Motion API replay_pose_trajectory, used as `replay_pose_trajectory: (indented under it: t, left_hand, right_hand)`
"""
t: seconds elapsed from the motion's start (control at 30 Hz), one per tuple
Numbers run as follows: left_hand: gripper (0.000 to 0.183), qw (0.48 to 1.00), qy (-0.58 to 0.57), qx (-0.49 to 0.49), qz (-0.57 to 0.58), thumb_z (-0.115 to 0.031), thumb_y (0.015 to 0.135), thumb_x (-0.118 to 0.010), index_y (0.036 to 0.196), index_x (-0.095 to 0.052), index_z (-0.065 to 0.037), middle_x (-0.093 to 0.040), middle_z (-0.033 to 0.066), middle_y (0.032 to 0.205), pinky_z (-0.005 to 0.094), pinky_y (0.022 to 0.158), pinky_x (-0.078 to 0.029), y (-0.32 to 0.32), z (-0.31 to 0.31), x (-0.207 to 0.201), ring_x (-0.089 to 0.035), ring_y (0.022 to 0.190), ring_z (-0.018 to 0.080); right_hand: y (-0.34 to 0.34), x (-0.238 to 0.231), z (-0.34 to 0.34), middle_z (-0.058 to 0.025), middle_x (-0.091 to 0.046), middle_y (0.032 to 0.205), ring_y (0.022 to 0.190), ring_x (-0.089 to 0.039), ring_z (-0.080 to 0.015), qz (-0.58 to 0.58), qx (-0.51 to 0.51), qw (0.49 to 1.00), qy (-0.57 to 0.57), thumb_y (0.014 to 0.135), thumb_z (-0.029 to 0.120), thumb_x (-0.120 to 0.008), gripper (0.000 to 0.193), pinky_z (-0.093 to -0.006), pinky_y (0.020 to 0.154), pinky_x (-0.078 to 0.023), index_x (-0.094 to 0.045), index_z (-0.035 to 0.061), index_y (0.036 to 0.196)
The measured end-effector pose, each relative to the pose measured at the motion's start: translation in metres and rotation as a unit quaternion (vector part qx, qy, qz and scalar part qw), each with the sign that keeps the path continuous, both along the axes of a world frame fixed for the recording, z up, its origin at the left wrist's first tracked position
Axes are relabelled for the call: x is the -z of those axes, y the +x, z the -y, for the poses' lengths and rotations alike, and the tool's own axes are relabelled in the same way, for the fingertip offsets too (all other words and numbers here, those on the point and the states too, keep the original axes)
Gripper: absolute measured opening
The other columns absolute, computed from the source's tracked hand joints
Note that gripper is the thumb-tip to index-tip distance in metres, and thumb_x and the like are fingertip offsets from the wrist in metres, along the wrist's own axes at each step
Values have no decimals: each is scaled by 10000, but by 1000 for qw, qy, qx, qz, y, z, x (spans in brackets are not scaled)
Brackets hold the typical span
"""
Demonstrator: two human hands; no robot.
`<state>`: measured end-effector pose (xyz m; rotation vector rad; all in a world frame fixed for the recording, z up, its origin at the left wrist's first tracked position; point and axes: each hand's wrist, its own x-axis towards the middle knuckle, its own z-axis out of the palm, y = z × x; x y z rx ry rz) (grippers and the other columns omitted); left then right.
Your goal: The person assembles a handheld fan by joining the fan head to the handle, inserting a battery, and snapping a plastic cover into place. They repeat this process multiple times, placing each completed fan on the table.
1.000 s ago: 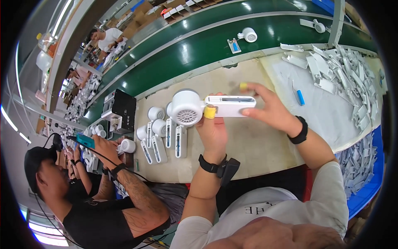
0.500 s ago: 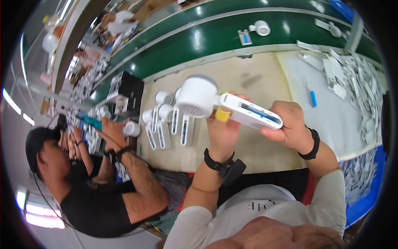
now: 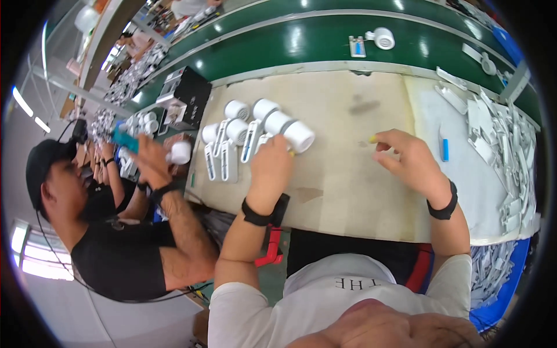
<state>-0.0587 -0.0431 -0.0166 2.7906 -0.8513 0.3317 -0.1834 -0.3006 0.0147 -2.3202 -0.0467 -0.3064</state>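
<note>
My left hand (image 3: pixel 271 168) is closed around the handle of a white drum-headed appliance (image 3: pixel 299 137), at the right end of a group on the bench. Its round head shows beside my fingers; most of its handle is hidden under the hand. Several matching white appliances (image 3: pixel 237 131) lie close by, with slotted handles showing blue inside. Over the bench to the right, my right hand (image 3: pixel 409 162) is raised with fingers apart and holds nothing. A yellow cover (image 3: pixel 373 139) sits on one of its fingertips.
A blue-handled pointed tool (image 3: pixel 445 149) lies on the white sheet at right, beside a heap of white plastic parts (image 3: pixel 493 151). A blue bin (image 3: pixel 510 284) stands below. At left, a co-worker (image 3: pixel 116 232) holds a teal power tool (image 3: pixel 125 139) near a black box (image 3: pixel 188 98).
My left hand has carried the white appliance leftward and down to the group on the bench. My right hand has let go of its handle and opened.
</note>
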Motion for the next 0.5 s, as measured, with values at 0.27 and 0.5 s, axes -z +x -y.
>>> replay_pose_trajectory:
  t: [0.27,0.5]
  left_hand:
    - [242,945,4,279,-171,-211,721,-544,678,-617,16,-600,215,703,444,639,-468,91,158,-52,-581,675,368]
    - [336,969,-159,-50,-183,-337,705,-643,794,-679,-15,-645,199,819,362,717,-496,232,274,14,-636,830,293]
  right_hand:
    - [-16,20,15,-112,-602,817,757,-591,-291,67,-37,994,-72,717,75,-675,251,-349,661,-477,-592,25,949]
    - [-16,30,2,-85,-590,819,739,-587,-270,98,-65,984,-132,675,124,-704,279,-361,639,-480,-596,69,927]
